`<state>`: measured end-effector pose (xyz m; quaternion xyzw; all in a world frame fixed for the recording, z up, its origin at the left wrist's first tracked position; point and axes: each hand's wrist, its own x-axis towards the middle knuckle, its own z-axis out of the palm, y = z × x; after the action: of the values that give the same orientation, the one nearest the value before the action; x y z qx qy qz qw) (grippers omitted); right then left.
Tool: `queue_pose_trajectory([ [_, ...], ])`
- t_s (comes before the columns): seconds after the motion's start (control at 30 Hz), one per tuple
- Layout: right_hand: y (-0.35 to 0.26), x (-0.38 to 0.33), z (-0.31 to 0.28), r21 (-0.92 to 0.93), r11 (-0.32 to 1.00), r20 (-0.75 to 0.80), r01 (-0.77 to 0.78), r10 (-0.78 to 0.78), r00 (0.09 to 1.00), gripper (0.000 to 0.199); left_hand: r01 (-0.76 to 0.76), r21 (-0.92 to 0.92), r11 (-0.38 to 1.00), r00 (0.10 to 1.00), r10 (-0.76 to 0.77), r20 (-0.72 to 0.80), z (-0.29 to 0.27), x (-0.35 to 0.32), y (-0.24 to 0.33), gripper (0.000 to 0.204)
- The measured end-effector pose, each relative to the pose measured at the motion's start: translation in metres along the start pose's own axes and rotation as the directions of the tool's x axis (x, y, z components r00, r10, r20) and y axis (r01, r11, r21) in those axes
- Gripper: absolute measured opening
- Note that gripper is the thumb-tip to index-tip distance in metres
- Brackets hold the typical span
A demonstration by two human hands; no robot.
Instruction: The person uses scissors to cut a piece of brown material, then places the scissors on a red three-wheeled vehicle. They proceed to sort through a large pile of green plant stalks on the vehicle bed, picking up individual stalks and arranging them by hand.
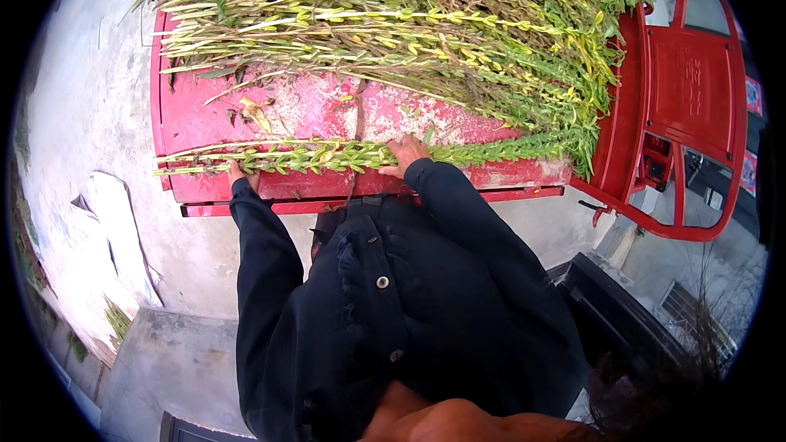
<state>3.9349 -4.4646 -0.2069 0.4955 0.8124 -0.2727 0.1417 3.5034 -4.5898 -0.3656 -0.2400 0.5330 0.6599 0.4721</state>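
A thin bundle of green sesame stalks lies lengthwise along the near edge of a red cargo bed. Its bare stem ends point left, and its leafy, podded tips reach right. My left hand grips the bundle near the stem ends, its fingers partly hidden by the stalks. Around the middle of the same bundle, my right hand is closed from above, with pods showing on both sides. Beyond them, a large heap of sesame stalks, green to yellow and brown, covers the far part of the bed.
At the right end of the bed rises a red metal frame with a panel. Chaff and a dry yellow leaf lie on the bed. A white sheet rests on the concrete at left; a dark box-like object stands at lower right.
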Motion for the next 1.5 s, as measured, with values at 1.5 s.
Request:
queue_pose_trajectory([
  [1.5,0.028,0.035,-0.023,0.375,0.882,-0.593,0.286,-0.010,0.805,0.027,-0.125,0.108,0.986,0.870,0.161,-0.466,0.057,-0.048,-0.007,0.040],
])
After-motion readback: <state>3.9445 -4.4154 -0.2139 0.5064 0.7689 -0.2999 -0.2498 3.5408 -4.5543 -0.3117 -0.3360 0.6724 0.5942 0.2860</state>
